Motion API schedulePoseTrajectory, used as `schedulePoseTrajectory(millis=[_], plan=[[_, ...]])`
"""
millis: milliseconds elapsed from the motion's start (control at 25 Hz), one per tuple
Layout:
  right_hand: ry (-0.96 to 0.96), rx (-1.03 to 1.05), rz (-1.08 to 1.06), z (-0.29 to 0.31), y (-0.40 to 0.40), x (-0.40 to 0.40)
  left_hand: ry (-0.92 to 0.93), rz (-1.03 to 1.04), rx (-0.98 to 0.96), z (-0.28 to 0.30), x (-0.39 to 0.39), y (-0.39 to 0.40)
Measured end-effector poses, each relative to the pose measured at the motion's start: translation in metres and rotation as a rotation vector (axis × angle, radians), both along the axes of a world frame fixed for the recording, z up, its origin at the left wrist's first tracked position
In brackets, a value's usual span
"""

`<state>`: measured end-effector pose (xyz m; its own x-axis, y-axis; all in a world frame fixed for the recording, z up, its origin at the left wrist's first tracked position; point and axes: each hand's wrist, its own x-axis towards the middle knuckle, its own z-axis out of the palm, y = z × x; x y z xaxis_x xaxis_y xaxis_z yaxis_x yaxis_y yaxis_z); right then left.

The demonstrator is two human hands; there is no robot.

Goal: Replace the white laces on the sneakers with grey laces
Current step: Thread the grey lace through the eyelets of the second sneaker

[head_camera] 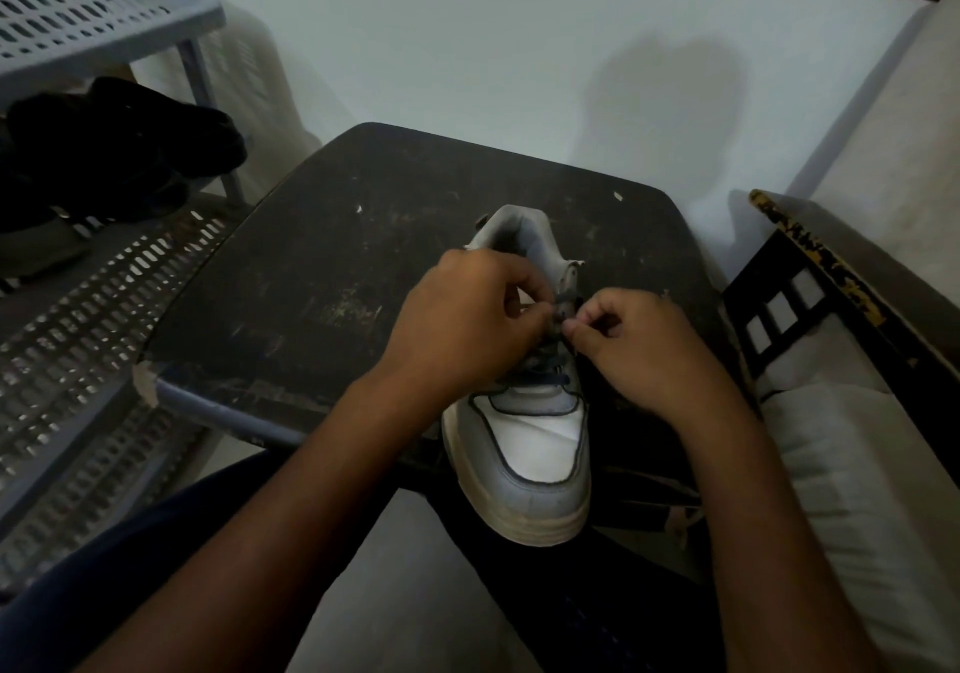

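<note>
- Head view, sneaker (524, 438): one white sneaker, toe toward you, sits on the near edge of the dark, scuffed bench (311, 256), its toe jutting out past the edge above your lap.
- Head view, grey lace (540, 377): dark grey lace already crosses the lower eyelets; the upper rows are hidden under your hands, so how far up the lacing reaches cannot be told. No white lace is visible on the shoe.
- Head view, left hand (462, 319): arrives from the lower left, knuckles up, wrist slightly bent; fingers curled in, pinching the lace at the upper eyelets beside the tongue.
- Head view, right hand (639, 345): arrives from the lower right, back of the hand up; thumb and forefinger pinch a short run of grey lace just beside the left hand's fingertips.
- Step in hand, as judged: threading or snugging the top eyelets. Keep the lace flat, hold both ends at even tension, and steady the tongue so the shoe does not slide off the edge.
- Head view, surroundings: grey perforated rack (98, 7) at left, with a dark bundle (119, 147) on its shelf.
</note>
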<state>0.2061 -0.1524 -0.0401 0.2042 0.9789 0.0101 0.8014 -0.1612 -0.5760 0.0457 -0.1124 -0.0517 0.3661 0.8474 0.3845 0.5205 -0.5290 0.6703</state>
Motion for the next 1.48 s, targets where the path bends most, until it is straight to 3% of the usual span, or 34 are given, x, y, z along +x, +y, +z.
schedulePoseTrajectory(millis=[120, 200, 360, 560, 720, 840, 920, 1000, 1080, 1160, 1240, 1320, 1400, 1480], plan=[[-0.036, -0.046, 0.025, 0.003, 0.0, 0.0, 0.112, -0.027, 0.067, -0.001, 0.006, -0.005], [0.055, -0.005, 0.037, 0.013, -0.004, -0.004, 0.118, -0.033, 0.094, 0.001, 0.009, -0.006], [0.359, 0.095, 0.124, 0.033, -0.017, -0.008, 0.018, -0.118, 0.139, 0.008, 0.008, -0.007], [0.843, 0.291, 0.133, 0.073, -0.042, 0.02, 0.013, 0.042, 0.021, 0.013, -0.023, 0.013], [0.696, 0.148, 0.19, 0.067, -0.04, 0.007, -0.205, -0.317, -0.002, 0.032, -0.002, -0.011], [0.698, 0.159, 0.211, 0.066, -0.039, 0.005, -0.214, -0.329, 0.015, 0.035, 0.003, -0.016], [0.881, 0.235, 0.205, 0.075, -0.045, 0.016, -0.071, -0.267, -0.056, 0.036, -0.017, -0.003], [1.052, 0.305, 0.249, 0.081, -0.05, 0.037, 0.23, -0.291, -0.17, 0.037, -0.041, 0.009], [1.35, 0.188, 0.431, 0.081, -0.049, 0.051, 0.523, -0.337, -0.333, 0.035, -0.053, 0.015], [1.379, 0.202, 0.21, 0.088, -0.053, 0.061, 0.657, -0.353, -0.447, 0.032, -0.054, 0.013], [1.473, 0.188, 0.313, 0.082, -0.054, 0.064, 0.674, -0.359, -0.496, 0.031, -0.05, 0.01], [1.282, 0.152, 0.468, 0.07, -0.05, 0.054, 0.699, -0.358, -0.509, 0.032, -0.047, 0.008], [0.774, 0.159, 0.236, 0.057, -0.048, 0.048, 0.72, -0.299, -0.457, 0.034, -0.046, 0.007], [0.348, 0.025, 0.14, 0.039, -0.035, 0.039, 0.563, -0.182, -0.346, 0.04, -0.041, 0.005]])
